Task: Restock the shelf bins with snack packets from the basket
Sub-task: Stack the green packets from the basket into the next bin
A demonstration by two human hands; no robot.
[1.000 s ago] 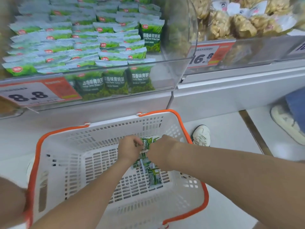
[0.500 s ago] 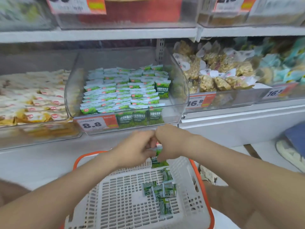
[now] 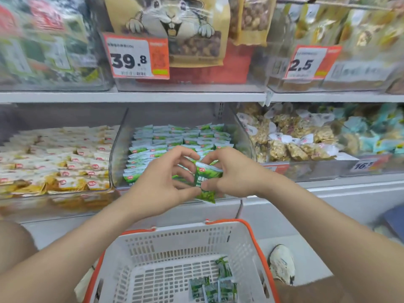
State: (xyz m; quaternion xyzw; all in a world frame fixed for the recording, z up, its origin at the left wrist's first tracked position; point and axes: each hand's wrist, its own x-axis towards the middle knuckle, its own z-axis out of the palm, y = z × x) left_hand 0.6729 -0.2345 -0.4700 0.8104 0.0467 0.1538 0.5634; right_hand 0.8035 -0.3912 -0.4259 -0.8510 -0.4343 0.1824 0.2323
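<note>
At the bottom of the view a white basket (image 3: 175, 243) with an orange rim sits low in front of the person, and a few green packets (image 3: 213, 289) lie on its slotted floor toward the right side. A pale shoe (image 3: 282, 264) shows on the floor just right of the basket.

Above the basket both forearms reach forward and the hands meet in front of the shelf. The left hand (image 3: 161, 186) and the right hand (image 3: 229, 173) pinch a small bunch of green snack packets (image 3: 204, 177) between them: the left thumb and the right thumb press its lower part, while the other fingers of each hand curl loosely over the top, half spread rather than clenched. The bunch hangs upright, its lower corner dangling below the thumbs.

Directly behind the hands stands a clear shelf bin (image 3: 119, 149) filled with rows of matching green packets; the hands hide its front middle. The bin to its left (image 3: 54, 162) holds pale yellow packets, the one to the right (image 3: 295, 141) holds clear bags of brownish snacks. Higher up, price tags read 39.8 (image 3: 131, 59) and 2.5 (image 3: 303, 64), with a squirrel-printed bag (image 3: 172, 20) behind.
</note>
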